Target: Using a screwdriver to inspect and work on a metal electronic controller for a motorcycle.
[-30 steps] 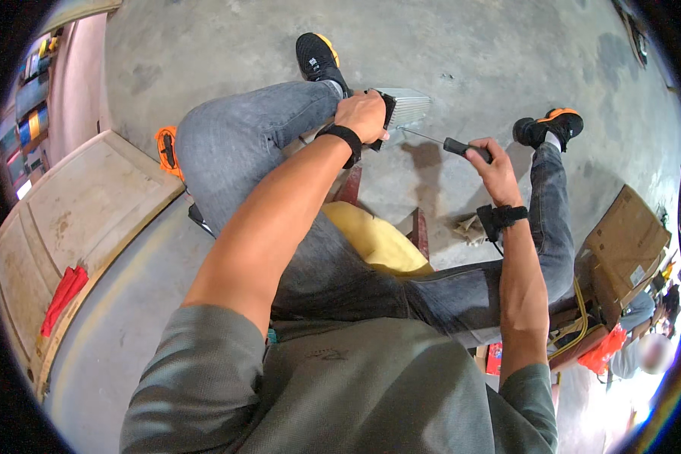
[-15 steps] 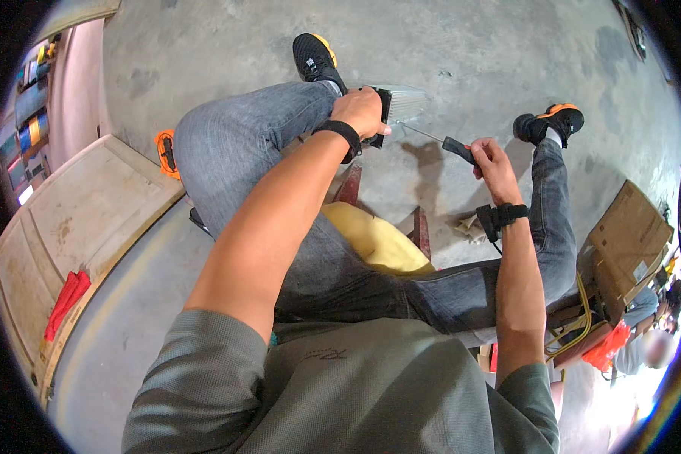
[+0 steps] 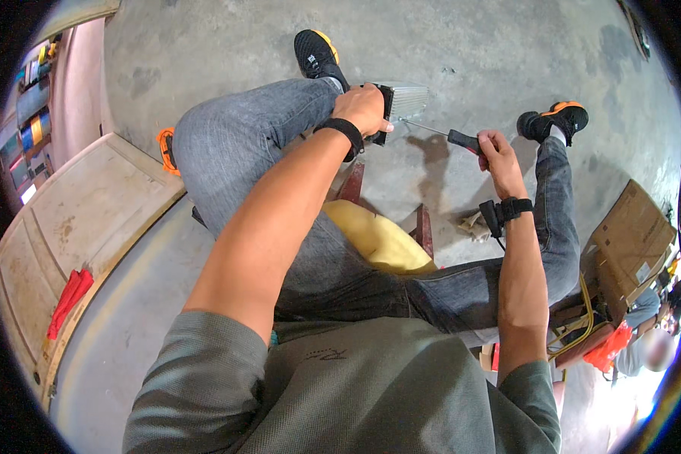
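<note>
Left hand [image 3: 365, 108] is clenched around a ribbed metal box [image 3: 405, 101] up at 12 o'clock, propped on the knee. Right hand [image 3: 496, 154] grips a black-handled screwdriver [image 3: 452, 137], its tip touching the box's lower right edge.

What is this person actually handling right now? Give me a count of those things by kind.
Ribbed silver metal block with a black end, held in the left hand: 1
Black-handled screwdriver, held in the right hand: 1
Total: 2
</note>
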Demonstrator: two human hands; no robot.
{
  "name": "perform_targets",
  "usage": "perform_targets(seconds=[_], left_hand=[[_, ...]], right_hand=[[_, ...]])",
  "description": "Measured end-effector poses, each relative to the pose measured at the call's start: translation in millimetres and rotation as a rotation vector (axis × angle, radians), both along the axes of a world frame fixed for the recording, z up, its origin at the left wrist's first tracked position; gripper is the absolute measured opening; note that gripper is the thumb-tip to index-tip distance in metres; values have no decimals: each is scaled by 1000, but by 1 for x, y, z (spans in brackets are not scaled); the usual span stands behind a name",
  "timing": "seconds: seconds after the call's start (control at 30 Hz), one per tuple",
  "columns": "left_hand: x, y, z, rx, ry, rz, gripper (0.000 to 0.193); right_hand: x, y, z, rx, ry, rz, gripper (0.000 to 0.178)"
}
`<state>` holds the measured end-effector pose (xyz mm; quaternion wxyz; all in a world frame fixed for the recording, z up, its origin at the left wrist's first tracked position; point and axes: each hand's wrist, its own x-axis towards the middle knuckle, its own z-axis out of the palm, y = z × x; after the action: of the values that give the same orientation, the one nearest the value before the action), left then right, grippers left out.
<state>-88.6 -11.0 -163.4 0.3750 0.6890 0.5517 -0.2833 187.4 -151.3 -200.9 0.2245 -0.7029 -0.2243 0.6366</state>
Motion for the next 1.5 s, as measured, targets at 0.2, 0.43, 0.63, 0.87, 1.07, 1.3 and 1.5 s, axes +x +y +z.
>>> perform_targets(seconds=[0.2, 0.43, 0.63, 0.87, 1.07, 1.3, 1.5], left_hand=[[3, 0, 5, -27, 29, -7, 74], [1, -1, 0, -2, 15, -21, 74], [7, -3, 0, 3, 6, -20, 72], [3, -1, 2, -7, 12, -22, 72], [11, 0, 5, -20, 10, -10, 73], [3, 0, 3, -12, 29, -17, 74], [9, 0, 3, -50, 52, 4, 72]], right_hand=[[0, -8, -8, 277, 75, -110, 30], [8, 8, 8, -122, 48, 52, 32], [16, -9, -12, 327, -31, 35, 34], [8, 17, 28, -201, 68, 35, 35], [14, -3, -7, 310, -47, -20, 29], [10, 21, 26, -281, 48, 204, 27], [6, -5, -1, 364, -153, 94, 28]])
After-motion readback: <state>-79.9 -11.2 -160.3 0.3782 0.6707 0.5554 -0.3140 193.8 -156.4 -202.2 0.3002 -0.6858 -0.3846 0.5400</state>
